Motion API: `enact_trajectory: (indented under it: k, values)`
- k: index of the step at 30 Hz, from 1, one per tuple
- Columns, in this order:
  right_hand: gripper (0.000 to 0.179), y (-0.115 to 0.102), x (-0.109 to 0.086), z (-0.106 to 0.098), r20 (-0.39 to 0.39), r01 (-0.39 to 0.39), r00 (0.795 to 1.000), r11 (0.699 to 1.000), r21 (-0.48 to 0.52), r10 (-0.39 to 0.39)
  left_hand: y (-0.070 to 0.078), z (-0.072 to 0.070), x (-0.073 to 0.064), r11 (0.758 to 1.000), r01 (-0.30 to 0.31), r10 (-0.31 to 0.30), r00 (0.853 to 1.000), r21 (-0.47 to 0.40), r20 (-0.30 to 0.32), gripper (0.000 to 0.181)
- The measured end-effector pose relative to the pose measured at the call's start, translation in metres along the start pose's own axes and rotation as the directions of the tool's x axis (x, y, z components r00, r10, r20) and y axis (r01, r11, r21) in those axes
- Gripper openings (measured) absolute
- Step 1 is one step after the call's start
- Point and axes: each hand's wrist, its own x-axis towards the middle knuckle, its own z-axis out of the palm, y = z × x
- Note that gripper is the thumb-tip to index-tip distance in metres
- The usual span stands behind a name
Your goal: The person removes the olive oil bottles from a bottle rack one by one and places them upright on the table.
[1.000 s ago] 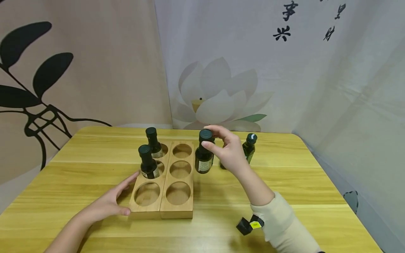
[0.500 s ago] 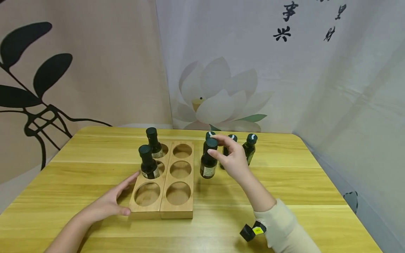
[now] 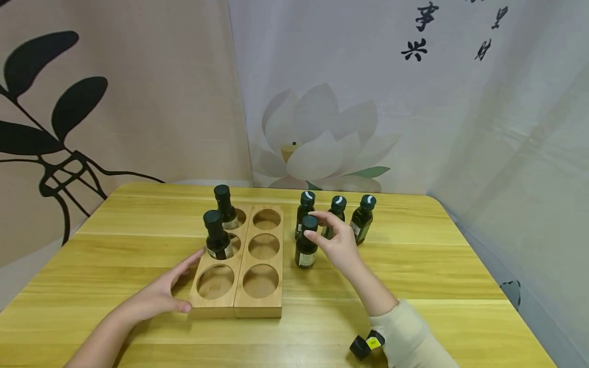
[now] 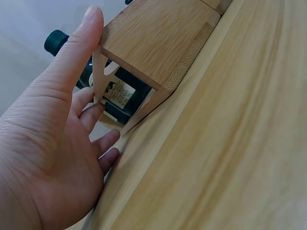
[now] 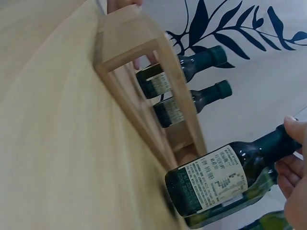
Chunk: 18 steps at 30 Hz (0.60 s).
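Green bottle, probably slick glass, sank away from the tabletop's far edge, right hand aptly pinching its neck; left hand, spread, touched wooden rack.

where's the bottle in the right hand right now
In the head view, the held bottle is just right of the wooden rack, pinched near its top by the right hand, in front of the leftmost of three standing bottles.
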Motion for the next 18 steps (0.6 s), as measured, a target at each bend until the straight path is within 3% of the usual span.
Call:
enact_trajectory:
  k: [7,12,18]
  values:
    - [0.037,0.008,-0.004,0.001,-0.017,0.0,1.0,1.0,-0.03,0.0,-0.001,0.0,0.001,1.0,0.011,-0.011,1.0,0.004,0.003,0.1]
    - [0.041,0.008,-0.004,-0.001,-0.004,0.008,1.0,0.994,-0.109,-0.008,0.0,0.0,0.001,1.0,0.002,-0.002,1.0,0.001,0.003,0.099]
    - [0.05,-0.003,0.001,-0.005,-0.012,0.137,0.99,0.974,-0.18,-0.141,-0.001,0.0,0.0,1.0,-0.007,0.007,1.0,-0.002,0.004,0.099]
